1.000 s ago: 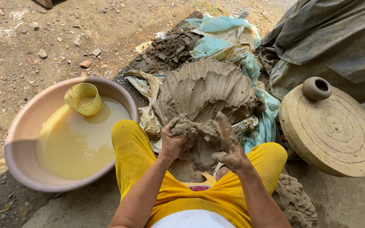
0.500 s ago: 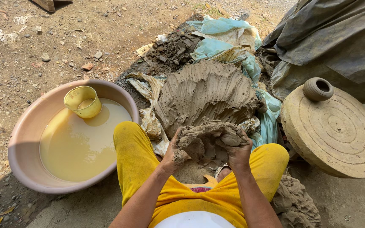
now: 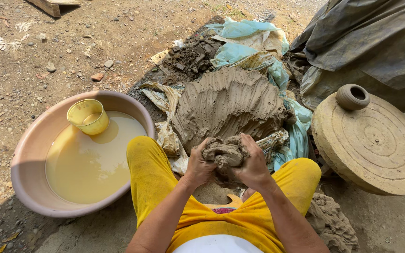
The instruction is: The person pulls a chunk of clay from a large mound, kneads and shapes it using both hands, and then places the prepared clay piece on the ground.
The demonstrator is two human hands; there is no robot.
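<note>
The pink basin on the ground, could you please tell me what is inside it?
The basin holds cloudy yellowish water with a small yellow cup sitting in it near the far rim. The water is too murky to show the bottom.

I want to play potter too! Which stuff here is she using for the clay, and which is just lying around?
In use:
left hand
right hand
clay lump
big clay heap

Lying about:
basin of muddy water
yellow cup
stone wheel
small pot
tarpaulin
</note>
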